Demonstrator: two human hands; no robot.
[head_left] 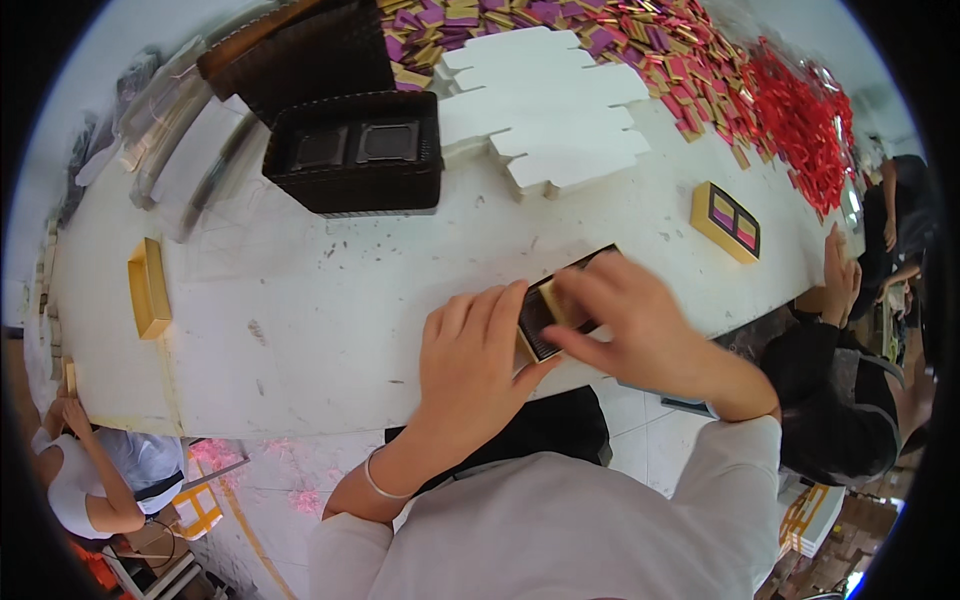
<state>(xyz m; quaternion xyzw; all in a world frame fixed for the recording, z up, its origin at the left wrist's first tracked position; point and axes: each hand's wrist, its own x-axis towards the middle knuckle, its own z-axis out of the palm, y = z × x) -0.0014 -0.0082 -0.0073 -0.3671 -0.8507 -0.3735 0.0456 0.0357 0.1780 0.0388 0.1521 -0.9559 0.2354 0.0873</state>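
Observation:
A small gold-edged box [537, 343] with a dark plastic insert lies near the front edge of the table. My left hand [470, 350] steadies its left end, fingers along the side and thumb at the near corner. Over its right part, my right hand [635, 325] is slightly blurred, with fingertips curled around a small gold-coloured piece [558, 303] at the insert. That hand hides much of the box. To the right stands a similar gold box [727, 222] holding purple and pink pieces in two compartments.
Dark plastic trays [350, 185] are stacked at the back left, beside a pile of white flat cartons [545, 100]. Small wrapped pieces [690, 85] and red ribbons [800, 120] heap behind. An open gold box [150, 290] stands left. People sit at both ends.

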